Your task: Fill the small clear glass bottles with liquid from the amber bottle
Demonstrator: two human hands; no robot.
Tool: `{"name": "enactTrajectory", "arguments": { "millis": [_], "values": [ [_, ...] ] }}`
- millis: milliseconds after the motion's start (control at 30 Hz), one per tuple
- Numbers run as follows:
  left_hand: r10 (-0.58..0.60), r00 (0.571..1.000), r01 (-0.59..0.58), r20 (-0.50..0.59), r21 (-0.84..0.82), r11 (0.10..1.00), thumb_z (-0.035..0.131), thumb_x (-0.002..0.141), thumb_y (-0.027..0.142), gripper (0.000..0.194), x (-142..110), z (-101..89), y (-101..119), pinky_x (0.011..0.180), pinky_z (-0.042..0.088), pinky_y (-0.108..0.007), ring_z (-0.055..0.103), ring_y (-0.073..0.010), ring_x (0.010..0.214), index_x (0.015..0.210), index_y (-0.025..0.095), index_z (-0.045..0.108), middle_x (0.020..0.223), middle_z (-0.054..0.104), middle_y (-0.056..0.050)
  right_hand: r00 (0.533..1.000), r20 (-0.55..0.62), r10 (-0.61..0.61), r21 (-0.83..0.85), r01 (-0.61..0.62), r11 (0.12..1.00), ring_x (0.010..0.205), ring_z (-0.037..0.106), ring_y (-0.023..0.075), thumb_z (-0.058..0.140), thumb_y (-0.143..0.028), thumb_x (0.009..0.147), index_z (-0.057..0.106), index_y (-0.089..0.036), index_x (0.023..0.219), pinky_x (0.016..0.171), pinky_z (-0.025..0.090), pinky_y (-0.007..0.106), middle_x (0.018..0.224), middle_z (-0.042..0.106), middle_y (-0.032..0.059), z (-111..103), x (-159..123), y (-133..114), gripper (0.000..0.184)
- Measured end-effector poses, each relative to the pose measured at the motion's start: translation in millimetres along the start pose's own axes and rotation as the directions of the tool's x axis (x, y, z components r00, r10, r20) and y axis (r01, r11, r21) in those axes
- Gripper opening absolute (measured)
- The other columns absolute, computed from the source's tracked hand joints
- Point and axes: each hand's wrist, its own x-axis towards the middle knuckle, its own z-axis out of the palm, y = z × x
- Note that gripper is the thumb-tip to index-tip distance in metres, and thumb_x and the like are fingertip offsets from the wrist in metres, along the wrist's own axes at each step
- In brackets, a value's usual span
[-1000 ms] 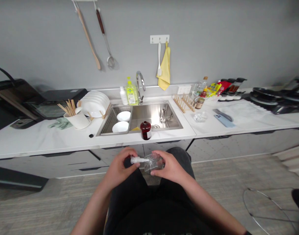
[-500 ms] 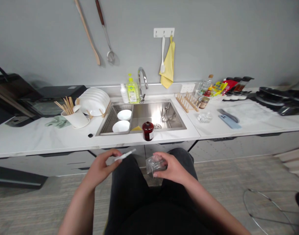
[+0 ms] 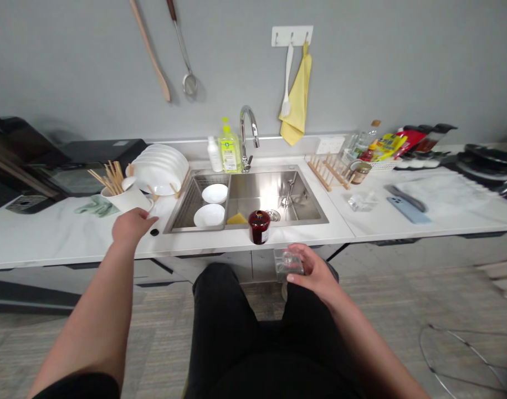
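My left hand [image 3: 131, 226] is over the counter, right in front of the white utensil cup [image 3: 128, 200] that holds chopsticks. Its thumb points right, while the other fingers are hidden behind the hand, so whether anything is in them does not show. My right hand [image 3: 313, 270] is closed on a clear plastic package [image 3: 287, 264] in front of the counter edge, above my lap. A dark red glass bottle [image 3: 259, 228] with an open neck and a white label stands on the counter's front edge, between my hands and nearer the right one.
Behind the bottle is a steel sink [image 3: 278, 194] with white bowls [image 3: 209, 215] in its left basket. Plates [image 3: 162, 169] stand in a rack to the left. On the right lie crumpled clear plastic [image 3: 362, 200] and a blue phone [image 3: 408, 210]. Soap bottles [image 3: 230, 148] stand beside the faucet [image 3: 245, 133].
My left hand has moved left and forward onto the counter beside the utensil cup; the thin white piece it held no longer shows. The right hand still holds the plastic package. The view has shifted slightly.
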Motion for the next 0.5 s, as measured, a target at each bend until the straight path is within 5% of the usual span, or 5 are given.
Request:
{"name": "enactTrajectory", "arguments": {
  "millis": [233,500],
  "values": [
    [-0.059,0.978,0.034,0.2,0.128,0.991,0.081,0.077,0.065,0.052,34.3,28.9,-0.4,0.094,0.058,-0.051,0.074,-0.0452,0.118,0.111,0.025,0.075,0.122,0.08,-0.019,0.993,-0.105,0.053,0.019,-0.052,0.998,0.133,0.077,0.0361,0.112,-0.044,0.07,0.074,-0.034,0.134,0.108,0.068,0.052,0.141,0.08,0.0101,-28.9,-0.9,4.1,0.075],
    [-0.017,0.994,0.021,0.109,-0.039,0.999,0.089,0.059,0.066,0.053,37.2,30.1,-3.8,0.093,0.057,-0.054,0.075,-0.0444,0.103,0.083,0.023,0.069,0.089,0.079,-0.017,0.99,-0.116,0.075,-0.013,-0.077,0.997,0.135,0.077,0.0395,0.112,-0.046,0.068,0.073,-0.033,0.134,0.11,0.067,0.059,0.143,0.08,0.012,-32.1,-6.7,4.4,0.078]
  ]
}}
